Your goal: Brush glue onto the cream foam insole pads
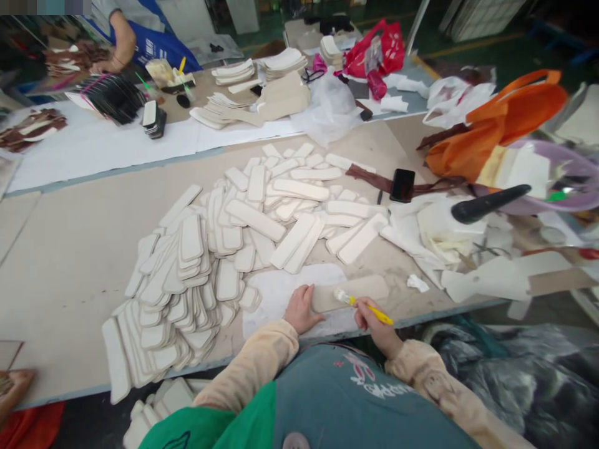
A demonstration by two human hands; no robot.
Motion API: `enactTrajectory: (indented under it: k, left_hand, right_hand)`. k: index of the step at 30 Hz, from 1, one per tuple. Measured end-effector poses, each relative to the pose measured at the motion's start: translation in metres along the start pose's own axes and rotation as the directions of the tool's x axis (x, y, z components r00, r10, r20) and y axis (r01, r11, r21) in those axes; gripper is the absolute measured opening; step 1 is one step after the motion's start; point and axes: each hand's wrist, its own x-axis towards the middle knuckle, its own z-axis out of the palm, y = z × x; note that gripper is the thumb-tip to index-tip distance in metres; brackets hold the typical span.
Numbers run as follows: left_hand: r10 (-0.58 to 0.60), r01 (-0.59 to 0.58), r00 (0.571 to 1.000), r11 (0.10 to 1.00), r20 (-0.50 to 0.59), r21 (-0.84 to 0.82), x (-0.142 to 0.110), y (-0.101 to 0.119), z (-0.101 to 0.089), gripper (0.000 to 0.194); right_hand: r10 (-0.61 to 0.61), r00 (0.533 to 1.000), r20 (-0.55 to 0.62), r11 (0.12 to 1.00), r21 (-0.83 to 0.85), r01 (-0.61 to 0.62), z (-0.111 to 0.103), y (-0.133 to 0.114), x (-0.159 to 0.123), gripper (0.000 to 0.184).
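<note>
My left hand (302, 308) lies on the left end of a tan strip (360, 289) near the table's front edge, fingers curled down on it. My right hand (374, 324) grips a yellow-handled brush (364, 304), whose white bristles touch the strip's middle. The strip rests on a white sheet (281, 290). A wide heap of cream oblong pieces (234, 243) spreads over the table beyond and to the left of my hands.
A black phone (402, 184) and brown straps lie at the right, beside an orange bag (505, 121), white scraps and a black handle (489, 203). Another person in blue (140, 37) works at the far table among stacked pieces. More cream pieces (159, 405) lie below the table edge.
</note>
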Motion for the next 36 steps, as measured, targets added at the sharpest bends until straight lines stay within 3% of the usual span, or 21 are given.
enactTrajectory:
  k: [4,10,17,21,29,31,33,36]
  left_hand:
    - [-0.022,0.024,0.999,0.997,-0.034,0.075,0.001,0.001,0.006,0.078]
    - [-0.021,0.029,0.998,0.989,-0.052,0.146,0.003,0.004,0.011,0.070]
    - [-0.015,0.026,0.997,0.989,-0.075,0.146,0.002,0.004,0.013,0.073]
    - [-0.010,0.019,0.999,0.984,-0.051,0.175,0.002,0.003,0.012,0.073]
    - [0.009,0.003,0.998,0.979,-0.058,0.202,0.002,0.000,0.014,0.070]
    - [0.002,0.010,0.998,0.979,-0.056,0.204,0.002,0.001,0.014,0.070]
    - [-0.004,0.015,0.999,0.979,-0.054,0.202,0.002,0.002,0.014,0.069]
    - [-0.003,0.013,0.999,0.981,-0.054,0.193,0.002,0.003,0.012,0.070]
  right_hand:
    - [0.028,0.991,0.132,1.000,-0.009,-0.027,0.016,0.000,0.011,0.034]
    - [0.022,0.977,0.210,1.000,-0.006,-0.021,0.032,0.003,0.023,0.033]
    - [0.024,0.981,0.194,0.996,-0.093,-0.006,0.032,0.006,0.028,0.034]
    - [-0.022,0.997,0.079,0.989,-0.147,0.034,0.007,0.007,0.030,0.032]
    - [-0.057,0.974,-0.219,0.954,-0.299,-0.011,-0.085,0.014,0.029,0.030]
    - [-0.138,0.963,-0.230,0.913,-0.408,0.033,-0.099,0.014,0.027,0.030]
    - [-0.247,0.946,-0.211,0.817,-0.570,0.086,-0.102,0.013,0.022,0.030]
    - [-0.317,0.943,-0.104,0.552,-0.829,0.094,-0.085,0.011,0.014,0.027]
